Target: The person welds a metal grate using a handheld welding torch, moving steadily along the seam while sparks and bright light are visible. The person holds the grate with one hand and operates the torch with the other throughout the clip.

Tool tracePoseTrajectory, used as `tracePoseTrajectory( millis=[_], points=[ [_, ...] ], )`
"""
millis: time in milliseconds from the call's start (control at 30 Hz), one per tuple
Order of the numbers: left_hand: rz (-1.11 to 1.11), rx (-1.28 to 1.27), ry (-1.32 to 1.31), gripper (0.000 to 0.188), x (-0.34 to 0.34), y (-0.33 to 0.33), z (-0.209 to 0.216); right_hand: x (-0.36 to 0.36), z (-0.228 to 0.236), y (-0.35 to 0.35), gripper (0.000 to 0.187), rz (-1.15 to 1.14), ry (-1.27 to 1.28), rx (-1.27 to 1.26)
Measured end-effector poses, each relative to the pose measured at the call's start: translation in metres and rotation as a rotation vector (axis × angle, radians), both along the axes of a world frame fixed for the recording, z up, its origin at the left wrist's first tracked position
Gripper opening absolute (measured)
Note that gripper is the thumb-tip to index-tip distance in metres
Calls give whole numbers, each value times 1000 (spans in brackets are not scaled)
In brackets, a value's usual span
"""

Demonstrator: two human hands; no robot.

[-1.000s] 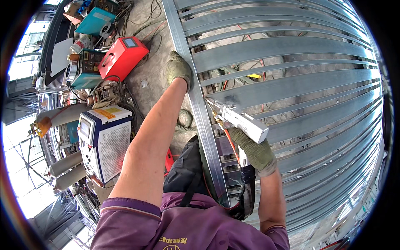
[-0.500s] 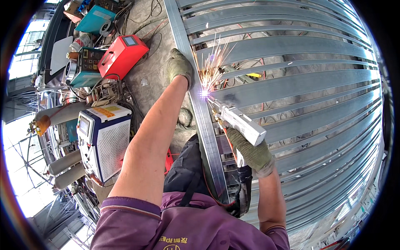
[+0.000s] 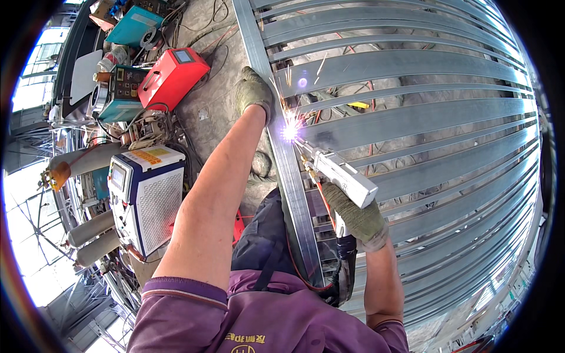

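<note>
My right hand (image 3: 357, 216), in an olive work glove, is closed around the grip of a white welding gun (image 3: 344, 176). The gun's tip points up and left to a bright welding spot (image 3: 291, 132), where a slat (image 3: 376, 122) meets the long metal rail (image 3: 300, 206). Purple-white glare and sparks hide the joint itself. My left hand (image 3: 254, 97), in a matching glove, is closed at the rail's left edge, just up and left of the glare; its fingertips are partly hidden. An orange-red hose and a black-wrapped cable (image 3: 345, 267) run down from the gun.
Many parallel slats fill the right side, with hoses on the concrete floor (image 3: 200, 138) beneath. At left stand a red machine box (image 3: 175, 76), a white-and-blue cabinet (image 3: 147, 197), teal machines (image 3: 125, 94) and grey gas cylinders (image 3: 91, 229). Dark cables lie near the boxes.
The tall spray of sparks has become smaller, and the glare at the joint is rounder and brighter. The gun has shifted very slightly; my left hand stays nearly in place.
</note>
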State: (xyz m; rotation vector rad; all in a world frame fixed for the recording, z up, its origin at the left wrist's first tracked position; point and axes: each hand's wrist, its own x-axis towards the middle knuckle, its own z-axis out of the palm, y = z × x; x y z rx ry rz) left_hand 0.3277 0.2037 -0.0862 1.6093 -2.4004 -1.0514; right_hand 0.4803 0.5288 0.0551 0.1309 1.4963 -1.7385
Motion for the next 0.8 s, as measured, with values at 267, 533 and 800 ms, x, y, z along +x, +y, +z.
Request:
tracePoseTrajectory(
  millis=[267, 533, 800],
  points=[
    [-13, -54, 27, 81, 0, -4, -11, 3, -2, 2, 42, 20, 0, 10],
    [11, -52, 35, 81, -1, -4, -14, 6, -6, 3, 41, -12, 47, 16],
    [2, -125, 34, 76, -2, -11, -29, 12, -9, -1, 38, -92, 113, -7]
  ],
)
